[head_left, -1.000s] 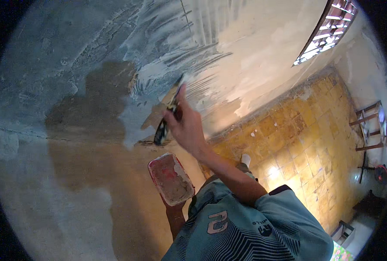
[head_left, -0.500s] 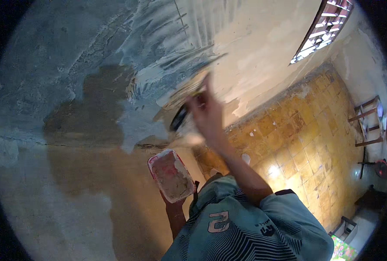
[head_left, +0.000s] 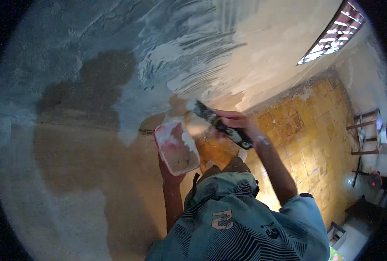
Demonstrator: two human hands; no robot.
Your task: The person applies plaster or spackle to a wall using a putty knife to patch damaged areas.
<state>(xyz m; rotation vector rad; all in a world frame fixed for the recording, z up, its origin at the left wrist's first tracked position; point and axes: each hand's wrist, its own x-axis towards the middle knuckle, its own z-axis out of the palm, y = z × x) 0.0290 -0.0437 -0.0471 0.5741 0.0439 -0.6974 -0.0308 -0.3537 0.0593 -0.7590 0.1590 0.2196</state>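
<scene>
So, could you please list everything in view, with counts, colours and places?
Tub: one, red and whitish, centre
Paste: one mass, whitish to beige, inside the tub
Scraper: one, black with pale smears, right of the tub
Streaks: many, whitish, upper middle
Walls: at least two, grey to beige, left, top and right
Window: one, dark-framed, upper right
Floor tiles: many, yellow-brown, right of centre
Stool or chair: one, brown, right edge
Unclear objects: several, mostly dark, lower right
Shirt: one, teal, bottom
Left hand: one, bare, holding the tub
Right hand: one, bare, gripping the scraper
</scene>
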